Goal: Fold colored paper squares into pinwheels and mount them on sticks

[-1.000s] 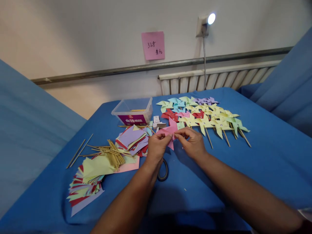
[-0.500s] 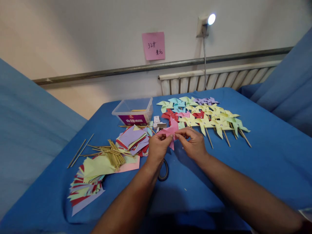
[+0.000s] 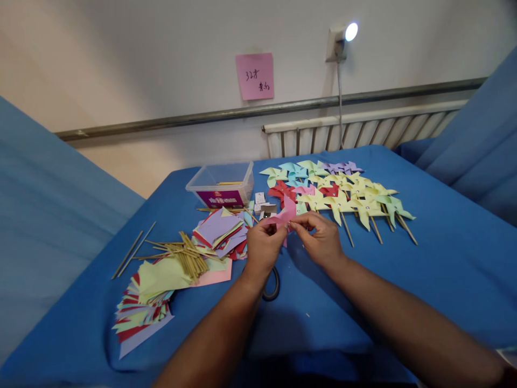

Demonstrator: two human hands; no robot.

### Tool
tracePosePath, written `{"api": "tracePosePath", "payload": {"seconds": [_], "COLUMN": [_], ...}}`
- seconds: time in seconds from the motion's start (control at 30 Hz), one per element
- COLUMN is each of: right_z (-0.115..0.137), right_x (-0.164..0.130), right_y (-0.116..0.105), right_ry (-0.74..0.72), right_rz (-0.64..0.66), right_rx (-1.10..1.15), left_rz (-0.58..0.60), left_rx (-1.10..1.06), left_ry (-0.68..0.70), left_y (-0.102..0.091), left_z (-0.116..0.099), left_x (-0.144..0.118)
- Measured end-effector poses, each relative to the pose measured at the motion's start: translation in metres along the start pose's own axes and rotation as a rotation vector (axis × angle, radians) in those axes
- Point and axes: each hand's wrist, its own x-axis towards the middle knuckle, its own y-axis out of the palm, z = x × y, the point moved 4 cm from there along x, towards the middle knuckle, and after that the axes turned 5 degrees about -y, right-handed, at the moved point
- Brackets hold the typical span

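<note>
A pink paper pinwheel (image 3: 285, 212) is held above the blue table between both hands. My left hand (image 3: 263, 247) pinches its left side and my right hand (image 3: 320, 237) pinches its centre with thumb and forefinger. Part of the paper is hidden behind my fingers. Behind my right hand lie several finished pinwheels (image 3: 343, 194) on wooden sticks, in yellow, green, red, blue and purple. Left of my left hand sits a stack of cut coloured paper squares (image 3: 220, 230).
A bundle of wooden sticks (image 3: 186, 256) and a fanned pile of coloured paper (image 3: 141, 307) lie at the left. A clear plastic box (image 3: 221, 185) stands at the back. Scissors (image 3: 272, 283) lie under my left wrist. Blue cloth covers the table (image 3: 444, 258).
The pink pinwheel has folded in a little tighter between my fingers, so less of it shows. My hands have stayed in nearly the same place.
</note>
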Motion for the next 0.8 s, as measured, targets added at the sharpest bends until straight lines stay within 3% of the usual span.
{"api": "tracePosePath", "payload": {"seconds": [0.2, 0.5, 0.8], "right_z": [-0.0013, -0.0026, -0.0044], "right_x": [-0.0011, -0.0014, -0.0002], "right_y": [0.0007, 0.0041, 0.0079], "right_ry": [0.074, 0.147, 0.160], "right_rz": [0.008, -0.012, -0.008], "right_rx": [0.010, 0.071, 0.114], "left_rz": [-0.041, -0.002, -0.029], "left_rx": [0.070, 0.079, 0.096], "left_ry": [0.061, 0.103, 0.146], "left_y": [-0.0010, -0.0010, -0.0030], "left_z": [-0.0077, -0.0060, -0.0097], "left_x": [-0.0045, -0.0046, -0.0054]}}
